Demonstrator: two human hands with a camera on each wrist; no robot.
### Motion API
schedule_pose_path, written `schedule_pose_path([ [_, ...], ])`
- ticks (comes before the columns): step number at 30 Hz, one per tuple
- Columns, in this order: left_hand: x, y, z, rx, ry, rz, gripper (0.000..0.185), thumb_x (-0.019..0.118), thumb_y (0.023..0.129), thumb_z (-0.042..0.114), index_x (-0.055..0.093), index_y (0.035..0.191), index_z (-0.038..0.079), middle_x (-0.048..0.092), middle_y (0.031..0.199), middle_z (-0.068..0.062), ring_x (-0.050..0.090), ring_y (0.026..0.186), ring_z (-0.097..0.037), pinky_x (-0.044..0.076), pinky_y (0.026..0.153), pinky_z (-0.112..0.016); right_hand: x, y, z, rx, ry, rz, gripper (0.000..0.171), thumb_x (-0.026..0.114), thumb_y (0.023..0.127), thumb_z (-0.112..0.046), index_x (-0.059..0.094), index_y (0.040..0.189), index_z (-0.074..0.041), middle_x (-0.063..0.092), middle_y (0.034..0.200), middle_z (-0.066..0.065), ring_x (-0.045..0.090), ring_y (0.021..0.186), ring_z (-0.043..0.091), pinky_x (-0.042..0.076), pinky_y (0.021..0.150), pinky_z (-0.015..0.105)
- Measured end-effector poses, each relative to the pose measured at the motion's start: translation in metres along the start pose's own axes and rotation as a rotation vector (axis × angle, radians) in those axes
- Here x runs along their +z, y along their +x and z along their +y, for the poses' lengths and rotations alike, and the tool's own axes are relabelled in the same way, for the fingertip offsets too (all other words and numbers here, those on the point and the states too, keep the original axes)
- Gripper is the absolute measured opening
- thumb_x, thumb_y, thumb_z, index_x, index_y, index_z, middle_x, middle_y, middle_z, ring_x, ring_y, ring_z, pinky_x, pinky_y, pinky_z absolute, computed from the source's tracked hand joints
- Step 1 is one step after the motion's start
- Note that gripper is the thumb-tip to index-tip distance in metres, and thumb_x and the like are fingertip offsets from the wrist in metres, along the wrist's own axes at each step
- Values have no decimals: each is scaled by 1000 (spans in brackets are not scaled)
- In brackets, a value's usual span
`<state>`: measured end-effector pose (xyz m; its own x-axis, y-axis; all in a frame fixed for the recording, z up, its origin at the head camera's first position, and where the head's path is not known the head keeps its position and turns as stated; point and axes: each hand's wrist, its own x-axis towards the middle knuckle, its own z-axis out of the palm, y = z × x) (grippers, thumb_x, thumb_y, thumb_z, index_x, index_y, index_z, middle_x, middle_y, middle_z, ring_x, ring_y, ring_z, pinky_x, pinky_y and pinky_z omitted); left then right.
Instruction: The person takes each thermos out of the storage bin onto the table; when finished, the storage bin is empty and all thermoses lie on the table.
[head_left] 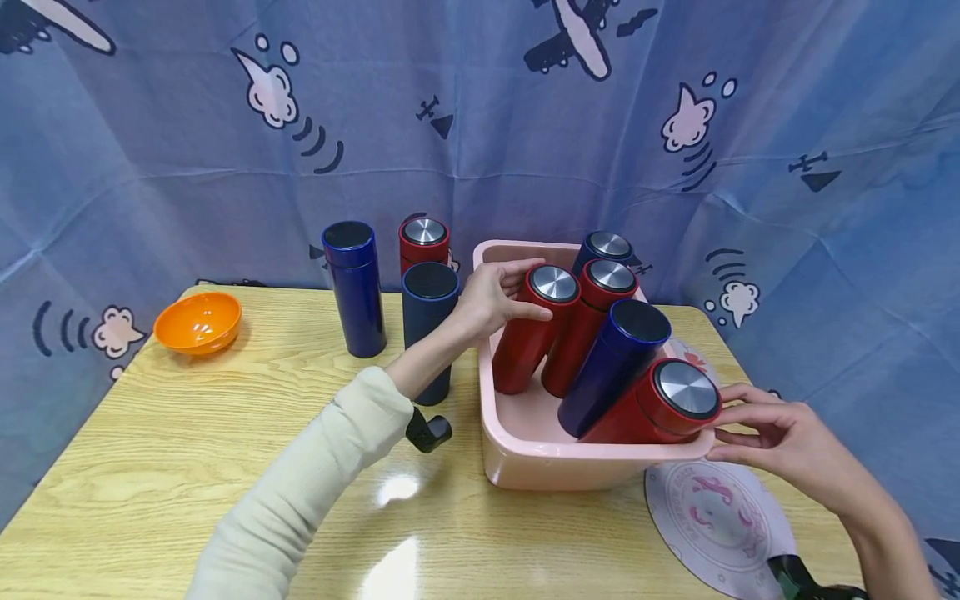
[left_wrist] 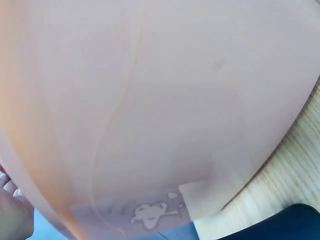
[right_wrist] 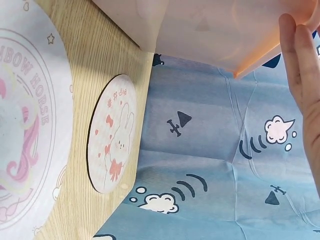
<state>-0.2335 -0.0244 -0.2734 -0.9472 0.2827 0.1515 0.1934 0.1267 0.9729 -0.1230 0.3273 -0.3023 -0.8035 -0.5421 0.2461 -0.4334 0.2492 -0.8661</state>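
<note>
only right wrist shows bunny mat whole

"…NBOW HORSE" on round mat

Orange bowl on wooden table

Blue cartoon-printed curtain behind – light wooden table gleams under glare
</note>
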Motion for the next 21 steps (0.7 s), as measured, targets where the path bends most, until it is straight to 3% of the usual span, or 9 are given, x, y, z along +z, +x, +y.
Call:
schedule_pose_path([
  [14,-6,-5,15,-46,-162,-21,67,75,74,-13,54,135,1,61,126,-17,58,118,-21,49,94,-26,1,1,1,-10,23,-2,39,64,71,28,66,106,12,57,117,4,54,106,8,56,71,21],
  [21,-8,-10,24,-2,-227,-60,68,72,72,-20,53,135,0,61,125,-19,59,117,-22,50,93,-28,1,1,0,-17,23,9,39,64,70,29,66,105,12,57,116,7,54,107,9,56,72,20],
])
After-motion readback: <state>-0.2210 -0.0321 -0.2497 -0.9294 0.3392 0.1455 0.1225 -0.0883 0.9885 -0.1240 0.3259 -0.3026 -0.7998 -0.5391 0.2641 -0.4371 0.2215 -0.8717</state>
